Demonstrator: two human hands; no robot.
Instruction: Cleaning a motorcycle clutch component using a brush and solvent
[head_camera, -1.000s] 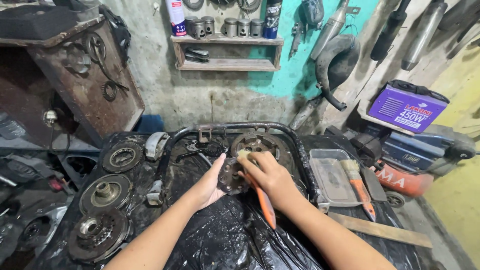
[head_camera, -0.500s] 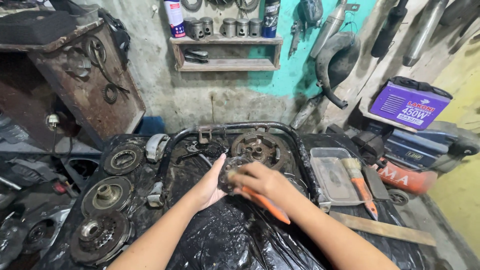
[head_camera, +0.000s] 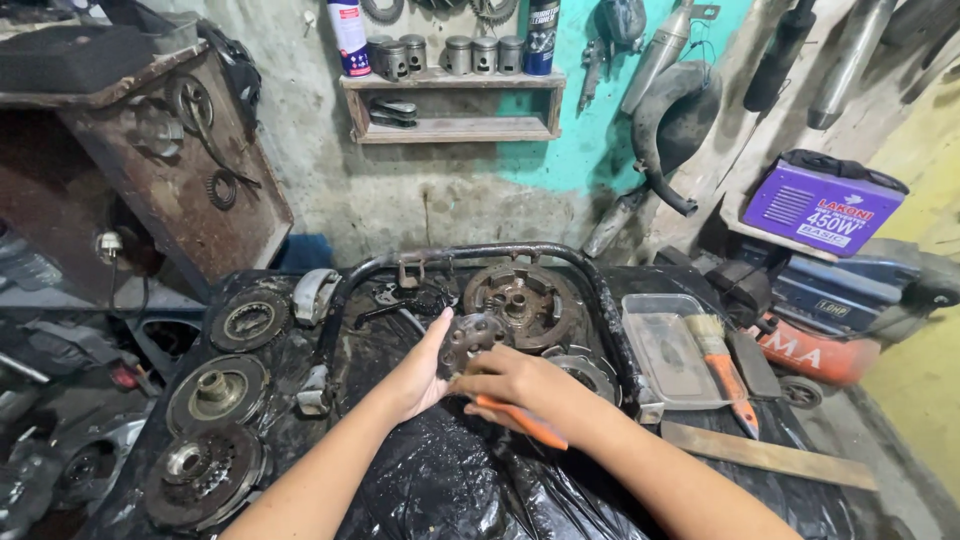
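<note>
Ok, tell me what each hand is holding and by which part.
The left hand steadies a round metal clutch part by its left edge. The right hand grips an orange-handled tool near the top of its handle; its tip is hidden.

1. This is a workshop where motorbikes get fixed.
2. Round, greasy metal engine parts (head_camera: 217, 388) lie on a dirty black work table (head_camera: 440, 480).
3. A wooden shelf (head_camera: 455, 100) on the wall holds shiny metal pistons (head_camera: 470, 53) and spray cans (head_camera: 349, 35).
4. Exhaust pipes (head_camera: 672, 120) lean on the green wall.
5. A purple machine box (head_camera: 822, 205) sits at the side.
6. A paintbrush (head_camera: 722, 360) lies by a clear tray (head_camera: 665, 350).
7. The walls are stained and grimy.
</note>
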